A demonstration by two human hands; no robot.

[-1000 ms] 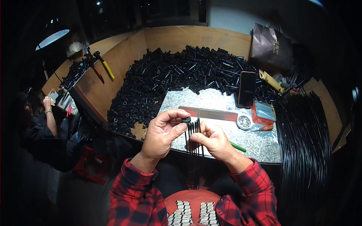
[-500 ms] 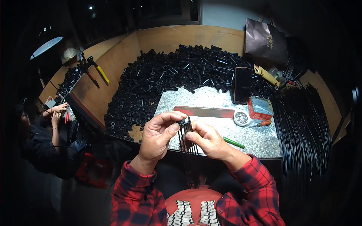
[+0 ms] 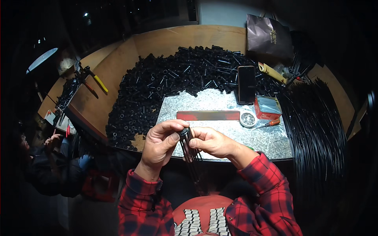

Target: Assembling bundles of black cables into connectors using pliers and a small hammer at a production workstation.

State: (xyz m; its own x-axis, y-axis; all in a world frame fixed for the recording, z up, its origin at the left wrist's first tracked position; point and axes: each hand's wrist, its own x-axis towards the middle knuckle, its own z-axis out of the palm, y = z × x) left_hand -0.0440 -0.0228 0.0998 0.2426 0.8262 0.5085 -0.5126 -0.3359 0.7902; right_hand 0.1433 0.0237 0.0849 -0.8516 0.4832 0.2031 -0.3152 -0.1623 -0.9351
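Small round black cap (image 3: 184, 132) is up between the hands, over the worktop's near edge. Bunch of thin black rods (image 3: 191, 156) fans down from it, tails hanging past the edge — can't tell how far the tops are seated. Left hand (image 3: 159, 144): thumb and fingers pinched on the cap. Right hand (image 3: 209, 141): thumb and fingers pinched on the rods just under it.

Behind the hands, on the speckled grey worktop (image 3: 169, 108): long flat red-and-grey bar (image 3: 208, 115) lying crosswise, round white-faced dial (image 3: 247, 119) just off its right end. Right of the dial, red box with a pale blue top (image 3: 268, 108); orange-handled tool (image 3: 273, 123) in front of it. Dark upright phone (image 3: 247, 85) stands behind the dial.

Further out: big heap of small black tubular parts (image 3: 153, 80) against tan wooden panels (image 3: 173, 37) — back and left. Thick spread of long black rods (image 3: 313, 126) drapes off the right side. Shiny dark paper bag (image 3: 262, 41) at back right. Yellow-handled pliers (image 3: 98, 81) on the left panel.
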